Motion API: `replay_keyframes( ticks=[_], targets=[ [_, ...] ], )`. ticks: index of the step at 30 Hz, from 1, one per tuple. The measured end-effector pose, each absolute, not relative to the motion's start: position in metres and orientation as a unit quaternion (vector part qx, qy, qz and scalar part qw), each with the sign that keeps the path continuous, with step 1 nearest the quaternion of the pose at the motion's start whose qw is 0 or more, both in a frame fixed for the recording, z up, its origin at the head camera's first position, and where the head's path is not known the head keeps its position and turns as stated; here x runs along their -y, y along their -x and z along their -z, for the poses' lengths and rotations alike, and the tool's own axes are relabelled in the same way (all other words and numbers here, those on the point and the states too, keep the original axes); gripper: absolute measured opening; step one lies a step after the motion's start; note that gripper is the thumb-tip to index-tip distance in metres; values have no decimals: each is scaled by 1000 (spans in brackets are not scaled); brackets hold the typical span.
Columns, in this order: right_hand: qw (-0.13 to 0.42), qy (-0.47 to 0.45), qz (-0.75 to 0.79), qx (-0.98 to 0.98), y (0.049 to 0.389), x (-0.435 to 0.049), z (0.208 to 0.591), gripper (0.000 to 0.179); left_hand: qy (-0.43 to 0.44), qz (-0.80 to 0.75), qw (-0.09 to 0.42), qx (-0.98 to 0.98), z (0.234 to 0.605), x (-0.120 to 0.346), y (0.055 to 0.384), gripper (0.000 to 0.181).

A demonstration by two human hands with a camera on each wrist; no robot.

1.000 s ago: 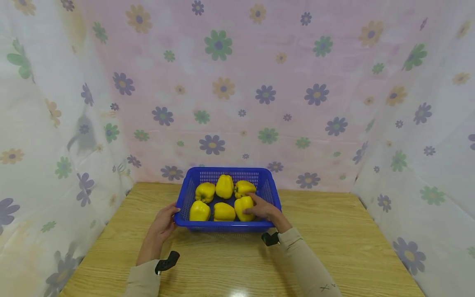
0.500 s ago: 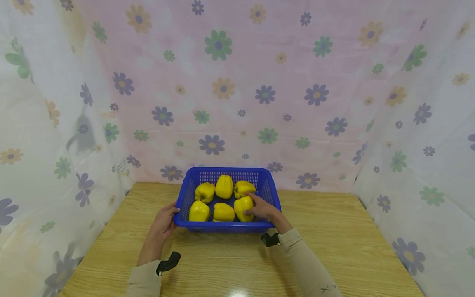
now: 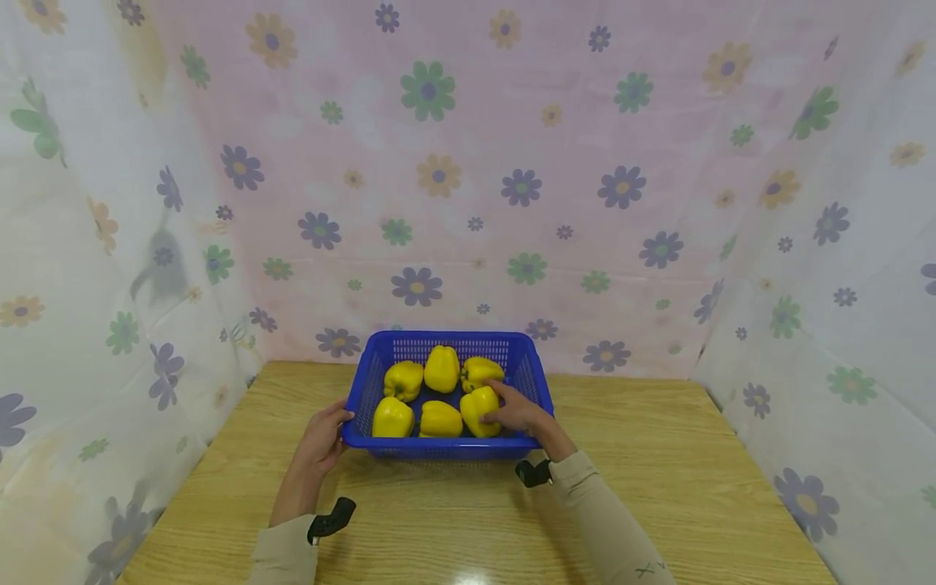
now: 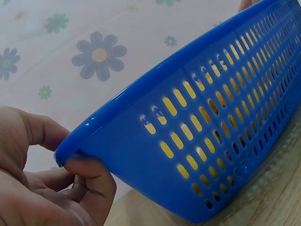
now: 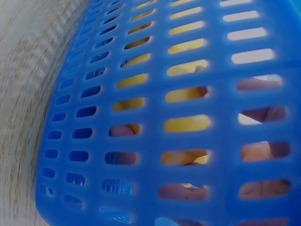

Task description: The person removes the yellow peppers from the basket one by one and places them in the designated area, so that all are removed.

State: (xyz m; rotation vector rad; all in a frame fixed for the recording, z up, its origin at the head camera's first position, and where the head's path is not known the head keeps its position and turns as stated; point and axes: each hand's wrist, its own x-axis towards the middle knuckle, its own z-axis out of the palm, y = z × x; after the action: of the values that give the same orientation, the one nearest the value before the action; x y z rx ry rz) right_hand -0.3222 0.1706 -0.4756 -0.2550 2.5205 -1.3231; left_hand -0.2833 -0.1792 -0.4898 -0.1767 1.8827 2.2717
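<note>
A blue slotted plastic basket [image 3: 452,444] holds several yellow bell peppers in two rows. My left hand [image 3: 322,439] pinches the basket's front left corner; the left wrist view shows thumb and curled fingers on either side of the rim [image 4: 110,106]. Inside the basket, my right hand [image 3: 521,410] grips the front right bell pepper [image 3: 477,412], fingers over its far side and thumb on the near side. Behind that one lies another bell pepper [image 3: 480,372], close to the fingertips. In the right wrist view the basket wall [image 5: 155,106] mostly hides the right hand, glimpsed through the slots.
The basket stands on a wood-grain table [image 3: 629,471], close to its back edge. Flower-printed cloth [image 3: 468,162] hangs behind the table and along both sides. Black wrist mounts [image 3: 332,520] sit below both hands.
Almost nothing differs. Both hands keep their places on the basket rim and the front right bell pepper; the whole head view has shifted very slightly.
</note>
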Motion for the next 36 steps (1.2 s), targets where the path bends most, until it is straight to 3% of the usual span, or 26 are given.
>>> replay_keyframes(
  ticks=[6, 25, 36],
  targets=[
    [134, 111, 470, -865, 321, -173, 474, 70, 63, -765, 85, -635, 492, 178, 284, 57],
    [120, 148, 503, -843, 304, -177, 460, 79, 70, -768, 81, -631, 489, 178, 277, 57],
    [66, 181, 553, -810, 296, -180, 460, 81, 64, -766, 81, -635, 489, 177, 278, 58]
  ],
)
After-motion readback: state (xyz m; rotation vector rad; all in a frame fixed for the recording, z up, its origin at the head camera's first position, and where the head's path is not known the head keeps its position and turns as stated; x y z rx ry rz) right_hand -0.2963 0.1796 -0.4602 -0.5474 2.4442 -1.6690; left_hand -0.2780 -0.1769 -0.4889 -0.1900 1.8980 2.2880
